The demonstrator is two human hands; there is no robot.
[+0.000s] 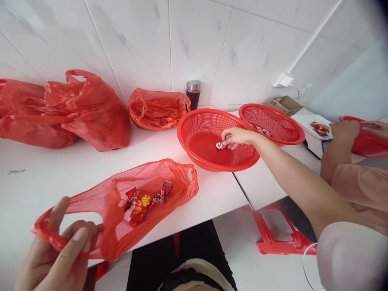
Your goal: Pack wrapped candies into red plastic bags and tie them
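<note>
My left hand (68, 250) is closed around one handle of a thin red plastic bag (103, 190), pulling its mouth wide. Inside that bag lie several red packets (141, 207) with yellow and white print. Over on the right, my right hand (235, 137) pinches a small white-and-red wrapped piece (220, 145) above a red plastic colander (197, 141). No other pieces show in this colander, though my hand and forearm hide part of its right side. A second red colander (286, 123) behind it holds several small wrapped pieces (263, 131).
Full red bags (100, 109) stand at the back left, beside a bag-lined basin (159, 109) and a dark thermos (193, 95). A cardboard box (286, 104) stands by the wall. Further right, a co-worker's hands (345, 131) are near a red packet (320, 128). A red stool (281, 236) stands below.
</note>
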